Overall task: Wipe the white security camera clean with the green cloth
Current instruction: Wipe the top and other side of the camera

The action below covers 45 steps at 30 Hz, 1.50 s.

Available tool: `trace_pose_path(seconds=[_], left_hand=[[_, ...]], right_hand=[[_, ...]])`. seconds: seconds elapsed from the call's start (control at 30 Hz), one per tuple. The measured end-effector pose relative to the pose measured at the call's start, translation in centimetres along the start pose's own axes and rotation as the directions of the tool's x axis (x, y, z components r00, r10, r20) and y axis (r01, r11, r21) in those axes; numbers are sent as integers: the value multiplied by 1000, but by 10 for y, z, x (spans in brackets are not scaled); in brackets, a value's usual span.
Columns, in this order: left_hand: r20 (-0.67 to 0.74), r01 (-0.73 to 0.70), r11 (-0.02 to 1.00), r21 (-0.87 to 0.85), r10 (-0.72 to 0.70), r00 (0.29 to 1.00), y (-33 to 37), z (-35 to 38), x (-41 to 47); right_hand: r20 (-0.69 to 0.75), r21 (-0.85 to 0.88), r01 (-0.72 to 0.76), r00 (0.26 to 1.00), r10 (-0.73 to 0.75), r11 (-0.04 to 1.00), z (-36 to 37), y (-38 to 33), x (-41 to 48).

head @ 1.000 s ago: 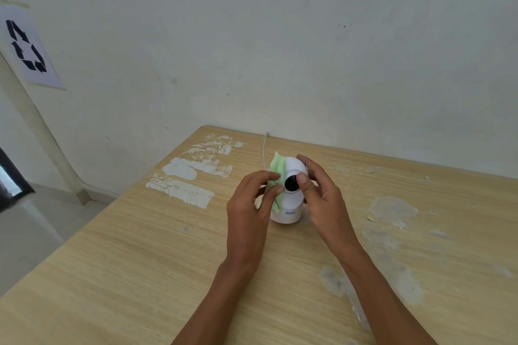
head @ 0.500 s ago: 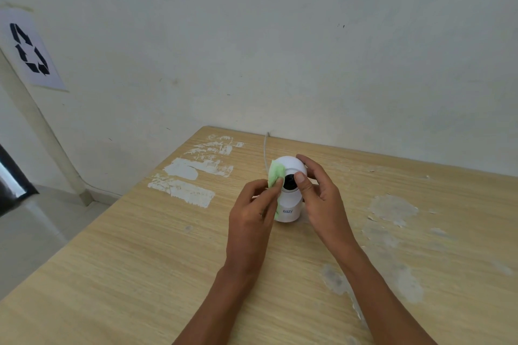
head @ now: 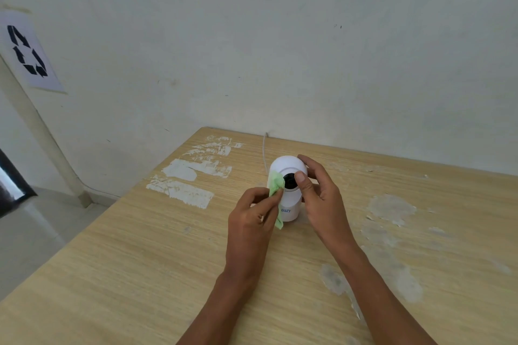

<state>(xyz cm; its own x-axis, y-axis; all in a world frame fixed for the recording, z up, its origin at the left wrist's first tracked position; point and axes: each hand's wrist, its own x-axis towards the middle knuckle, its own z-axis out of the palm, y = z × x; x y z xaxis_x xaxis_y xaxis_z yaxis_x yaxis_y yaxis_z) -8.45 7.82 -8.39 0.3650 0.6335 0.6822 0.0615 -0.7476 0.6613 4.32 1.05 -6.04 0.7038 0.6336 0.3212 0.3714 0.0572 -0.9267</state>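
Security camera [head: 290, 206]: upright on worktop [head: 140, 260]; wiping under way, judged unfinished
Left hand [head: 252, 218]: pinching green cloth [head: 276, 185] beside lens
Right hand [head: 319, 199]: gripping camera head

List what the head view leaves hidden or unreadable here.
- security camera: back faces away; right side covered by right hand.
- logo: start covered by green cloth.
- white cable: far end drops behind table edge.
- left hand: hides most of cloth.
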Motion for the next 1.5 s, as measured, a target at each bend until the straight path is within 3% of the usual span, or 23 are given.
trace_pose_path(seconds=[0.33, 0.53, 0.7, 0.9, 1.07, 1.23, 1.4, 1.5], left_hand=[[144, 64, 997, 37, -69, 987, 8, -2, -1], [62, 165, 986, 19, -166, 984, 4, -10, 2], [11, 306, 944, -123, -307, 952, 0, -13, 4], [-58, 359, 897, -257, -385, 921, 6, -16, 8], [40, 445, 820, -360, -463, 886, 6, -13, 10], [45, 431, 801, -416, -455, 889, 9, -16, 9], [58, 402, 745, -532, -442, 895, 21, -22, 9], [118, 426, 672, -606, -454, 883, 23, -28, 9]], right_hand=[[38, 3, -1, 999, 1, 1000, 3, 0, -2], [16, -14, 17, 1000, -17, 1000, 1, 2, -3], [22, -40, 48, 999, -47, 998, 4, 2, -3], [86, -6, 57, 995, -56, 998, -5, 7, 3], [181, 85, 32, 982, -47, 996, -16, 1, 4], [223, 92, 14, 974, -34, 996, -19, 2, 0], [172, 99, 11, 985, -28, 995, -20, -9, -4], [27, 47, 100, 995, -101, 994, -21, -32, -8]])
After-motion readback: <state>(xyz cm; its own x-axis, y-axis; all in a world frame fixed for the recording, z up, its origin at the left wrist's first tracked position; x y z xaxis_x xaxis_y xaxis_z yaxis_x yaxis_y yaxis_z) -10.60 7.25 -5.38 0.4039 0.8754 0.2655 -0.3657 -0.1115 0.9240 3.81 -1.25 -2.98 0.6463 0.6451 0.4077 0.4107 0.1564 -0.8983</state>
